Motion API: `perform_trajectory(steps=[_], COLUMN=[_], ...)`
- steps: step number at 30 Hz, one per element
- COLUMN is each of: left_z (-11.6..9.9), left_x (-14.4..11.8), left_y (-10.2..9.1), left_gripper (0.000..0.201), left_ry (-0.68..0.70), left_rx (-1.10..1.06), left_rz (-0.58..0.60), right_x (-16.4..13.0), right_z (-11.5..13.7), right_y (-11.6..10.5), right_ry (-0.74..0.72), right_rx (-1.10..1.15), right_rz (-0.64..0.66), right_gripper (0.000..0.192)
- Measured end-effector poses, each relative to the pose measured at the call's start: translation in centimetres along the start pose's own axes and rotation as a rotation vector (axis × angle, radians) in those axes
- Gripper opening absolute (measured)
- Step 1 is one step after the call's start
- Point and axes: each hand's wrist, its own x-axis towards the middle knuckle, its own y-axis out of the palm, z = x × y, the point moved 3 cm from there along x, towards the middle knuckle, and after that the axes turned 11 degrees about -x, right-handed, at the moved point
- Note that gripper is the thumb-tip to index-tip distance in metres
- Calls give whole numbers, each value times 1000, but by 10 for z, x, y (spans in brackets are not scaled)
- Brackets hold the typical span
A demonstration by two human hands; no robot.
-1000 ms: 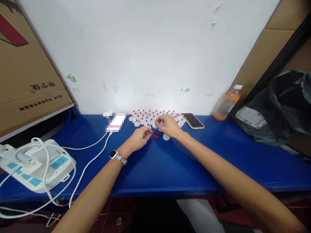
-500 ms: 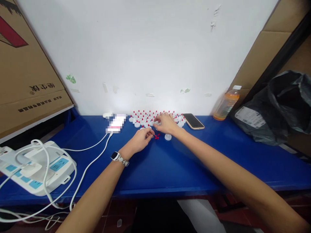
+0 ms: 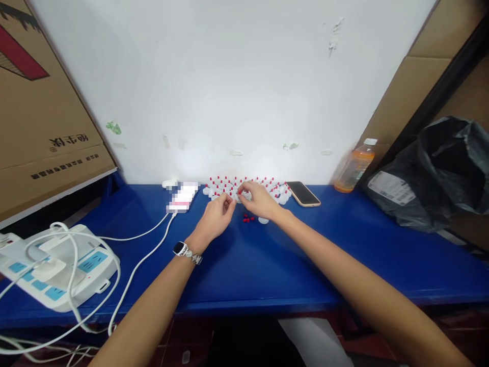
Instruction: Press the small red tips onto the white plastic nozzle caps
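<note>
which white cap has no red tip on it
The lone white cap just right of the loose red tips, near the right hand; the rows behind carry red tips.

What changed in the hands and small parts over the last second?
The left hand lifted off the loose red pieces and moved up toward the right hand, at the front edge of the white caps. What the fingers pinch is too small to tell. Phone, bottle and power strip stayed put.
</note>
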Motion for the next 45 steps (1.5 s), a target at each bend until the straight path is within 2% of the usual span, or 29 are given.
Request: perform_trajectory(steps=[3,7,10,16,19,23,28,33,35,38,40,41,45], left_z=[-8,-19,-24,-27,-27,-28,-26,-17,-11,-1,4,6,9], left_x=[-2,-7,-9,-7,-4,0,3,5,6,8,9,11,14], left_y=[6,19,23,17,19,23,28,35,30,10,-4,-8,-1], left_gripper=[29,30,29,28,30,36,40,41,42,41,43,42,24], left_ry=[22,78,139,239,235,149,37,-55,-109,-169,-151,-113,40], left_rx=[-23,62,179,356,233,14,-184,-399,-453,-525,-440,-359,-77], left_rz=[-22,64,95,81,66,-33,-120,-139,-148,-233,-265,-242,-80], right_x=[-23,-45,-51,-52,-52,-51,-50,-49,-50,-52,-52,-52,-46], right_z=[6,9,10,17,20,23,30,38,33,11,-6,-13,-19], right_y=[-14,-19,-16,-20,-23,-24,-23,-21,-24,-33,-35,-35,-22], right_ry=[-40,-9,17,1,-57,-120,-115,-106,-74,49,138,178,206], right_rx=[170,281,335,327,257,175,34,-101,-121,-78,-11,27,121], right_rz=[-16,-84,-117,-168,-231,-308,-317,-301,-302,-353,-388,-391,-328], right_gripper=[17,13,13,15,18,24,22,19,19,18,14,10,8])
